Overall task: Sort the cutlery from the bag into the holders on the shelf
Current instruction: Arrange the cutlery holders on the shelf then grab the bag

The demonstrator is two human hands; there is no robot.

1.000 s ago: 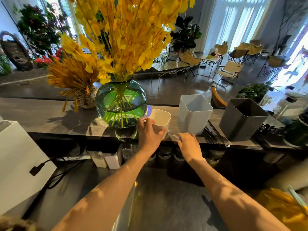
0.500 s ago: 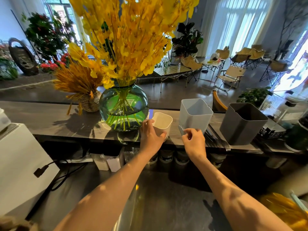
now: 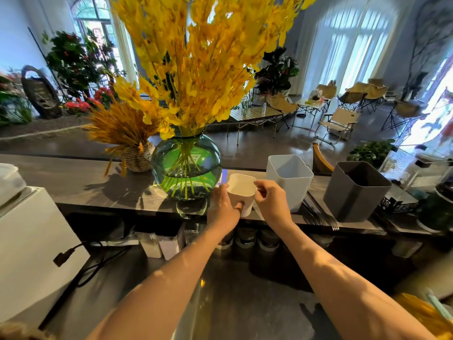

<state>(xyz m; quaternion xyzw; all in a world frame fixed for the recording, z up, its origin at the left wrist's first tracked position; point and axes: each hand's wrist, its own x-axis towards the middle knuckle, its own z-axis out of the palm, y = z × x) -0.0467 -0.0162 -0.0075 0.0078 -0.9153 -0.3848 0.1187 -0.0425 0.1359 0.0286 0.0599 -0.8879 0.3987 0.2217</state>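
Note:
Three holders stand on the dark shelf (image 3: 73, 182): a small cream holder (image 3: 241, 186), a taller light grey holder (image 3: 289, 177) and a dark grey holder (image 3: 355, 192). My left hand (image 3: 223, 208) grips the cream holder's near side. My right hand (image 3: 272, 202) is at that holder's right rim, its fingers pinched on a small shiny piece of cutlery that is mostly hidden. Several forks (image 3: 318, 214) lie flat on the shelf between the two grey holders. Part of the yellow bag (image 3: 421, 312) shows at the bottom right.
A round green glass vase (image 3: 186, 168) of yellow flowers stands just left of the cream holder, with a woven basket of wheat (image 3: 137, 155) beyond it. A white appliance (image 3: 29, 241) sits at the left. Jars (image 3: 245, 239) stand under the shelf. A black crate (image 3: 397, 204) is at the right.
My right hand picked a silver piece of cutlery off the shelf beside the light grey holder and carried it left to the cream holder's rim. My left hand stayed on the cream holder.

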